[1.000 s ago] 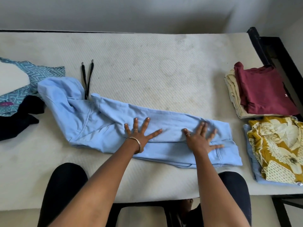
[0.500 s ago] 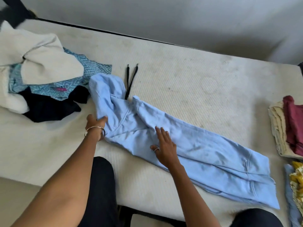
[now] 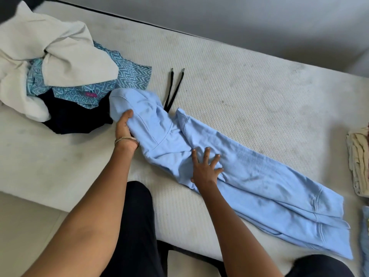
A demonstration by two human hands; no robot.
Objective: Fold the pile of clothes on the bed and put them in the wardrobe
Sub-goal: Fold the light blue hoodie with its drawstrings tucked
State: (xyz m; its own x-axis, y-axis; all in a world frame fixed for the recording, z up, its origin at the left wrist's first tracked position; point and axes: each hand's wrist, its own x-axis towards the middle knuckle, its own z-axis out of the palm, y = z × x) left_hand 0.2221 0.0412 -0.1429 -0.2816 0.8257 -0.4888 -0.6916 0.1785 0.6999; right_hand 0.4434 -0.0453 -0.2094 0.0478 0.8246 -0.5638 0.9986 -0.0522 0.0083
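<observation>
A light blue hoodie (image 3: 249, 176) lies folded lengthwise across the white mattress (image 3: 249, 92), its hood end at the left and its black drawstrings (image 3: 173, 86) trailing onto the bed. My left hand (image 3: 124, 128) grips the hood end, with the thumb on top and the fingers hidden under the cloth. My right hand (image 3: 205, 168) presses flat on the hoodie's middle with fingers spread. An unfolded pile sits at the far left: a cream garment (image 3: 60, 50), a teal zigzag-patterned one (image 3: 131, 74) and a dark one (image 3: 73, 118).
A stack of folded cream clothes (image 3: 358, 162) shows at the right edge, with a bit of blue fabric (image 3: 365, 222) below it. A grey wall runs behind the bed. My dark-trousered knees are against the mattress's front edge.
My view swung left, bringing the unfolded pile into sight. My left hand moved from the hoodie's middle to the hood end and gripped it; my right hand shifted left to the middle.
</observation>
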